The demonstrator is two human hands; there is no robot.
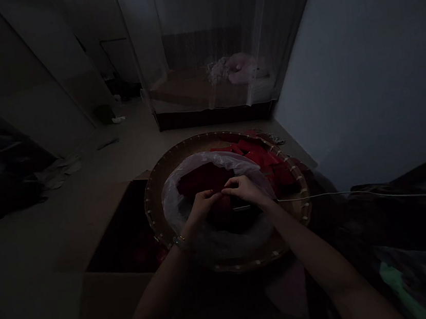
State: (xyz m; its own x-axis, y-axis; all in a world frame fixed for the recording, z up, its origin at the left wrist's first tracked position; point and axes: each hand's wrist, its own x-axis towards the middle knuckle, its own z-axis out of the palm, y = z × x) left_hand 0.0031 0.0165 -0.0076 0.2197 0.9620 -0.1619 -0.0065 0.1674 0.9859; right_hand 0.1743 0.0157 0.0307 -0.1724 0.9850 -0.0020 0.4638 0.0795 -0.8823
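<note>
The person's left hand (204,200) and right hand (244,189) meet near the middle of the frame, thumbs and fingertips drawn together in a pinch on what looks like a small red piece (223,203). That piece sits between them, over the mouth of a translucent plastic bag (171,201); the gloom hides its exact shape. The step in hand appears to be close fingertip work on it, which would call for both hands to hold steady and level with each other. Dark red material (200,179) shows inside the bag, just beyond the fingers.

The bag lies in a round woven tray (148,207) with a bound rim, and loose red pieces (261,154) are heaped at the tray's upper right. What supports the tray cannot be made out. A pale cord (329,194) runs from beside the right wrist to the frame's right edge. An open cardboard box (113,298) stands at the lower left, on a pale floor (34,259). At top centre, a sheer net (210,9) hangs around a bed (184,88) holding pink bedding (242,68); a plain wall (375,57) fills the upper right.
</note>
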